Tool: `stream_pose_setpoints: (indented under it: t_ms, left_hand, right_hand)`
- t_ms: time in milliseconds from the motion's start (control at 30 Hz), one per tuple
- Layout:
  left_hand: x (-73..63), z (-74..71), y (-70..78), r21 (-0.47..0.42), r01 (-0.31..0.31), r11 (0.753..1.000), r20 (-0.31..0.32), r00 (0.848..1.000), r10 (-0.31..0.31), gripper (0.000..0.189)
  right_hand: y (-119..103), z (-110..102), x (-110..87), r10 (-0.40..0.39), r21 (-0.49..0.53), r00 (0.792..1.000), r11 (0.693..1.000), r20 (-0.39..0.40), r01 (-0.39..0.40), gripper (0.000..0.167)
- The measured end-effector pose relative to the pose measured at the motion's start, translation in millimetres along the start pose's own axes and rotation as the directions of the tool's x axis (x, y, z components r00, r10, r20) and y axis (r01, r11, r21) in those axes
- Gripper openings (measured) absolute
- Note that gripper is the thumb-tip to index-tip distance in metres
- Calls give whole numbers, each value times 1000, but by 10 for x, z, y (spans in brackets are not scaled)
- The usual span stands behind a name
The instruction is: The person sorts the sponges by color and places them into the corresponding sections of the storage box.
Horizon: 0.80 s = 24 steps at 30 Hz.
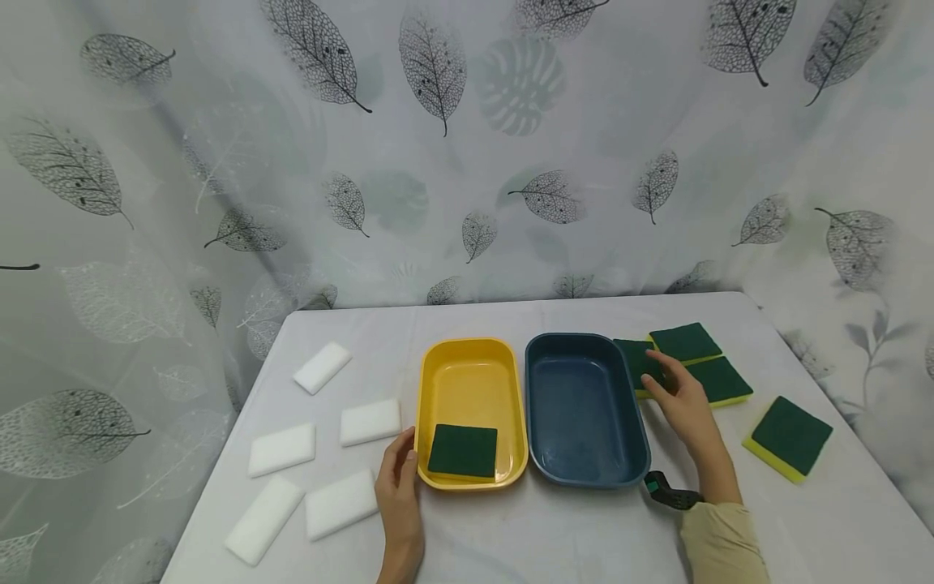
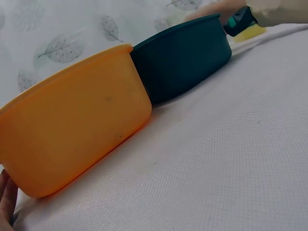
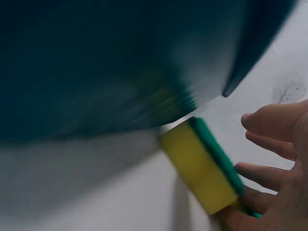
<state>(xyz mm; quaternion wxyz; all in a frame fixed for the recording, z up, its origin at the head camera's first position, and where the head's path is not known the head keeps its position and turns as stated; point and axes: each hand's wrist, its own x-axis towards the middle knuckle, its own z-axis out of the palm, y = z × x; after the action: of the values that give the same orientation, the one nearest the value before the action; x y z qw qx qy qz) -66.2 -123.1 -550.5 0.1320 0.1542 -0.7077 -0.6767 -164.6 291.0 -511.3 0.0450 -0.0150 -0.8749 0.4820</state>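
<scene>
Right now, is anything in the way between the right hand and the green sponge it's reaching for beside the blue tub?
Nothing visible. The right hand already has its fingers on the green sponge, which lies on the table just right of the blue tub.

This looks like a staged recording corner, not a real kitchen. A leaf-printed curtain (image 1: 467,146) hangs as a backdrop on the far side and both flanks of a table covered with white cloth (image 1: 554,535). The items lie sorted: white sponges (image 1: 314,454) at left, two plastic basins (image 1: 533,405) in the middle, green scouring pads (image 1: 730,381) at right.
</scene>
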Motion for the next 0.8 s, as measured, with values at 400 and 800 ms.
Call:
stream_pose_setpoints:
  t_ms: [400, 800]
  left_hand:
    - [-4, 5, 5, 1, 6, 1000, -3, 1000, -6, 34]
    - [11, -3, -41, -14, -10, 1000, 1, 1000, 10, 35]
  right_hand:
    - [145, 127, 62, -106, -192, 992, 975, 62, 116, 67]
    - [197, 238, 43, -241, -317, 971, 921, -2, 228, 61]
